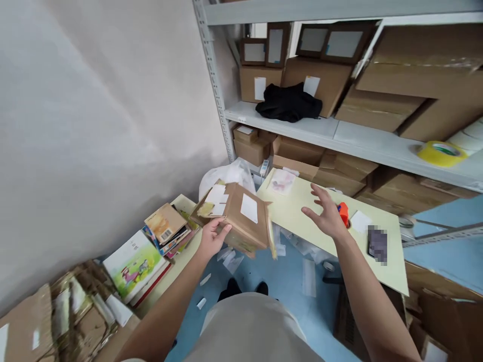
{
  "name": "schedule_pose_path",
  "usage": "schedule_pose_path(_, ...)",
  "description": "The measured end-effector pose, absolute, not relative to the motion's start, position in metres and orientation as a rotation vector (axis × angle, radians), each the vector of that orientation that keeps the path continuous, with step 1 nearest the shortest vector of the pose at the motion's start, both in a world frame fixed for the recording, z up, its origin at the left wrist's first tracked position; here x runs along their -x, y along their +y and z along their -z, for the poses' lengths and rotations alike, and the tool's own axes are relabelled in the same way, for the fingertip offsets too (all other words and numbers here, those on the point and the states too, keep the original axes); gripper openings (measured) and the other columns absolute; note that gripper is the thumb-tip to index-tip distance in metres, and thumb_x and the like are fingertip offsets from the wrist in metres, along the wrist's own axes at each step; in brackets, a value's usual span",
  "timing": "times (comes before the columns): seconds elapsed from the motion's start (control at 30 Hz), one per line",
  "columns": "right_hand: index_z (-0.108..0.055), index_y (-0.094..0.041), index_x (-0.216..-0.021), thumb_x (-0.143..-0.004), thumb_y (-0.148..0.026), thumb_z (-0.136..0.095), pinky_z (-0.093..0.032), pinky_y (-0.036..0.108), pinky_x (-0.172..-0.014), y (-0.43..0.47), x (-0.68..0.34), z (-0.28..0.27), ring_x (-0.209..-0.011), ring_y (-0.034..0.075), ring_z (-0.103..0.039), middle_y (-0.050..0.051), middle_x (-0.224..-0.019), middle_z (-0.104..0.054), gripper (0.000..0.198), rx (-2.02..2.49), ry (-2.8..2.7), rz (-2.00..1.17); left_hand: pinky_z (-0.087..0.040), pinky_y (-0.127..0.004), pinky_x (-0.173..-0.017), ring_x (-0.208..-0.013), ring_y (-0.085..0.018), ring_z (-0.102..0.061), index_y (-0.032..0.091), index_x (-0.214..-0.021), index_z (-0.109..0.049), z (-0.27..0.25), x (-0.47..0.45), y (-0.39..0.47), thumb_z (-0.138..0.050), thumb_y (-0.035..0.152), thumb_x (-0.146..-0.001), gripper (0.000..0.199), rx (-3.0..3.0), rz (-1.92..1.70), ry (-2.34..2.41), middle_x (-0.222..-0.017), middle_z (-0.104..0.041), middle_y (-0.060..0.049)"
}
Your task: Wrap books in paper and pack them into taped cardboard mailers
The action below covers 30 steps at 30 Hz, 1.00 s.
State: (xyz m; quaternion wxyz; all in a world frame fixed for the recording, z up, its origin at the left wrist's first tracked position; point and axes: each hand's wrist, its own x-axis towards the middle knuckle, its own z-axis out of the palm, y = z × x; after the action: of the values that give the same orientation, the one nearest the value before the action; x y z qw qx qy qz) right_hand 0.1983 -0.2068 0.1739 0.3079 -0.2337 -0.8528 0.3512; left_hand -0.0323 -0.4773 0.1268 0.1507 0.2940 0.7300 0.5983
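My left hand (213,240) grips the near edge of a brown cardboard box (241,227), thumb on top. The box is tilted in the air, with white labels on its faces, torn yellowish tape along its edges and loose flaps. Over the pale yellow table (302,223), my right hand (325,213) is raised with its fingers spread and holds nothing. Close to the right wrist lies an orange-red tape dispenser (343,213). A white paper (360,221) and a dark, blurred-out phone-like object (378,244) lie further right on the table.
Stacked books (166,226) and a picture book (134,264) lie on a surface to the left, beside flattened cardboard (85,314). Shelving (287,129) at the back bears boxes, a black cloth (289,102) and a yellow tape roll (441,153). Paper scraps (231,261) litter the blue floor.
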Motion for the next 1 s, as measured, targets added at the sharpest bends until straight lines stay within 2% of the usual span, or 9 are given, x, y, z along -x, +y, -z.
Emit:
schedule_pose_path(0.17,-0.044,-0.031,-0.135,-0.080,-0.048,-0.061,-0.040,0.052,-0.100,-0.186,-0.178,-0.204,-0.129,0.030,-0.041,0.011,-0.141,-0.042,0.060,0.552,-2.401,-0.859,-0.053,-0.025,-0.062,-0.083,-0.020,-0.066,0.018,-0.085,-0.068,-0.161,0.013,-0.453,-0.057,0.039,-0.080,0.024,-1.304,-1.231,2.019,-0.090,-0.072,-0.007)
schedule_pose_path(0.33,-0.029,-0.031,-0.144,-0.083,-0.030,-0.056,-0.030,0.051,-0.107,-0.168,-0.147,-0.226,-0.139,0.028,-0.026,0.008,-0.152,-0.026,0.067,0.442,-2.602,-0.766,-0.048,-0.029,-0.077,-0.077,-0.016,-0.064,0.021,-0.081,-0.067,-0.199,0.019,-0.426,-0.047,0.026,-0.089,0.022,-2.010,-0.849,1.727,-0.079,-0.072,-0.002)
schedule_pose_path(0.4,-0.029,-0.031,-0.143,-0.079,-0.026,-0.059,-0.027,0.054,-0.106,-0.151,-0.138,-0.242,-0.138,0.030,-0.027,0.008,-0.150,-0.030,0.071,0.460,-2.709,-0.672,-0.044,-0.031,-0.081,-0.073,-0.015,-0.060,0.022,-0.077,-0.066,-0.207,0.031,-0.411,-0.046,0.022,-0.090,0.024,-2.206,-0.770,1.643,-0.073,-0.069,0.000)
schedule_pose_path(0.53,-0.063,-0.028,-0.109,-0.072,-0.026,-0.066,-0.034,0.052,-0.095,-0.112,-0.137,-0.268,-0.111,0.031,-0.052,0.007,-0.111,-0.062,0.037,0.591,-2.885,-0.554,-0.035,-0.038,-0.095,-0.085,-0.017,-0.057,0.024,-0.080,-0.067,-0.206,0.064,-0.379,-0.047,0.020,-0.090,0.023,-2.387,-0.714,1.624,-0.080,-0.069,0.000)
schedule_pose_path(0.6,-0.066,-0.023,-0.086,-0.076,-0.026,-0.063,-0.041,0.042,-0.085,-0.101,-0.142,-0.271,-0.090,0.024,-0.058,0.005,-0.088,-0.064,0.011,0.567,-2.860,-0.620,-0.026,-0.047,-0.103,-0.103,-0.023,-0.055,0.026,-0.082,-0.069,-0.201,0.082,-0.362,-0.052,0.025,-0.087,0.018,-2.375,-0.700,1.735,-0.092,-0.069,-0.003)
schedule_pose_path(0.67,-0.063,-0.021,-0.077,-0.082,-0.026,-0.055,-0.043,0.034,-0.074,-0.097,-0.146,-0.267,-0.078,0.019,-0.056,0.004,-0.077,-0.061,0.011,0.493,-2.780,-0.706,-0.019,-0.054,-0.106,-0.118,-0.029,-0.048,0.026,-0.081,-0.071,-0.197,0.100,-0.345,-0.057,0.032,-0.084,0.015,-2.318,-0.702,1.842,-0.107,-0.066,-0.005)
schedule_pose_path(0.77,-0.060,-0.020,-0.075,-0.090,-0.023,-0.045,-0.042,0.031,-0.069,-0.102,-0.150,-0.253,-0.073,0.017,-0.053,0.004,-0.074,-0.059,0.022,0.429,-2.727,-0.681,-0.024,-0.052,-0.107,-0.124,-0.029,-0.045,0.025,-0.082,-0.070,-0.191,0.121,-0.313,-0.057,0.038,-0.082,0.018,-2.202,-0.805,1.915,-0.120,-0.060,-0.006)
schedule_pose_path(0.87,-0.060,-0.020,-0.077,-0.093,-0.022,-0.040,-0.042,0.036,-0.078,-0.108,-0.159,-0.241,-0.075,0.018,-0.053,0.005,-0.077,-0.059,0.026,0.441,-2.665,-0.532,-0.032,-0.048,-0.105,-0.125,-0.028,-0.046,0.022,-0.108,-0.064,-0.185,0.135,-0.274,-0.054,0.043,-0.083,0.034,-1.951,-0.970,2.137,-0.131,-0.051,-0.012)
schedule_pose_path(1.0,-0.061,-0.024,-0.078,-0.093,-0.027,-0.042,-0.037,0.048,-0.097,-0.111,-0.184,-0.234,-0.078,0.018,-0.056,0.004,-0.078,-0.060,0.025,0.566,-2.456,-0.411,-0.031,-0.057,-0.102,-0.136,-0.042,-0.026,0.013,-0.138,-0.036,-0.172,0.150,-0.224,-0.070,0.057,-0.063,0.094,-1.559,-0.693,2.379,-0.147,-0.028,-0.026)
